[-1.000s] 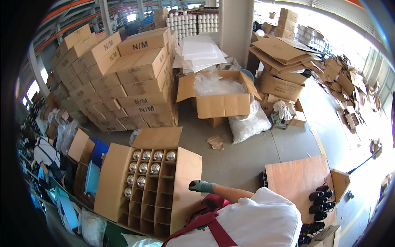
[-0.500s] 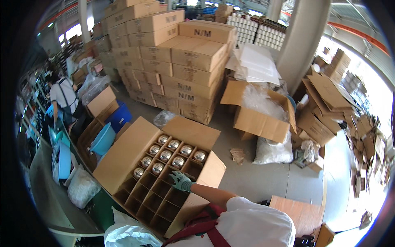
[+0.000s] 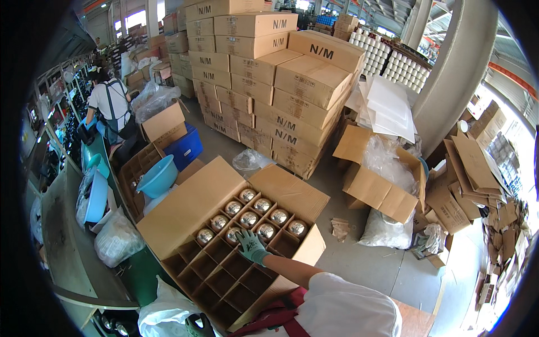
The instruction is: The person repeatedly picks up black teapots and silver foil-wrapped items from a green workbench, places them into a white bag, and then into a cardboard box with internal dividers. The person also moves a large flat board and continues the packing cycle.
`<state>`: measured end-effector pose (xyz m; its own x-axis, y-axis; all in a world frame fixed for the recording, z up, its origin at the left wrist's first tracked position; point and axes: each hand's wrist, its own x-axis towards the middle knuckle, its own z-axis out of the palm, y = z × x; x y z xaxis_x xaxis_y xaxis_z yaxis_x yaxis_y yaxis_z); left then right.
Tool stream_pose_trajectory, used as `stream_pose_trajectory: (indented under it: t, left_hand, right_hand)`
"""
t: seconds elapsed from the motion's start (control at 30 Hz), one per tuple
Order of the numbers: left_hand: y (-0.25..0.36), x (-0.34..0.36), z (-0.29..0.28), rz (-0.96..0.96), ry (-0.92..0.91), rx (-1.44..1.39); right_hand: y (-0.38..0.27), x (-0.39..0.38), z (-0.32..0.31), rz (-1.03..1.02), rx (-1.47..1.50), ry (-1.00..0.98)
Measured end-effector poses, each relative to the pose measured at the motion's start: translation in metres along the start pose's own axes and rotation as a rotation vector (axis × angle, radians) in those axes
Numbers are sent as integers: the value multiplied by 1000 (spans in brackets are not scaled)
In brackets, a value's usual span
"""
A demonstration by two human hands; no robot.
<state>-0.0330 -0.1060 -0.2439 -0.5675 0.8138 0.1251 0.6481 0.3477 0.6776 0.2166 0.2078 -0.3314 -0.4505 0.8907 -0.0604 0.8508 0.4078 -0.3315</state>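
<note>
My right hand (image 3: 251, 246), in a pale green glove, reaches into an open cardboard carton (image 3: 182, 191), fingers spread at the dividers beside a shiny silver round item (image 3: 265, 231). Several more such items sit in the carton's far compartments; the compartments nearer me show bare cardboard bottoms. At the bottom edge, my left hand (image 3: 199, 326) in a dark glove is partly visible beside a white plastic bag (image 3: 163, 314); its grip is unclear.
Stacked cartons (image 3: 306, 78) stand behind, with an open box of plastic wrap (image 3: 359, 185) to the right and flattened cardboard (image 3: 471, 168) beyond. At left are a long bench (image 3: 73, 264), blue basins (image 3: 157, 177), a blue bin (image 3: 185, 143) and a co-worker (image 3: 109, 109).
The view has swung left, shifting the scene rightward. My right hand has moved from the carton's right flap into the compartments, fingers spreading, and my left hand has appeared at the bottom.
</note>
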Motion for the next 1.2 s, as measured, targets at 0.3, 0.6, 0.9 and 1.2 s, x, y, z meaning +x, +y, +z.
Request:
stream_pose_trajectory:
  t: [0.3,0.6,0.9,1.2]
  left_hand:
    - [-11,3,11,90,-103,-72]
    - [11,-9,18,-65,-190,-243]
    - [23,-7,4,-23,-167,-143]
    - [10,-21,8,-41,-53,-197]
  right_hand:
    - [1,12,32,-41,-167,-333]
    - [18,91,39,-88,-440,-324]
    - [-21,115,61,49,-631,-395]
    - [-16,95,-6,-106,-479,-288]
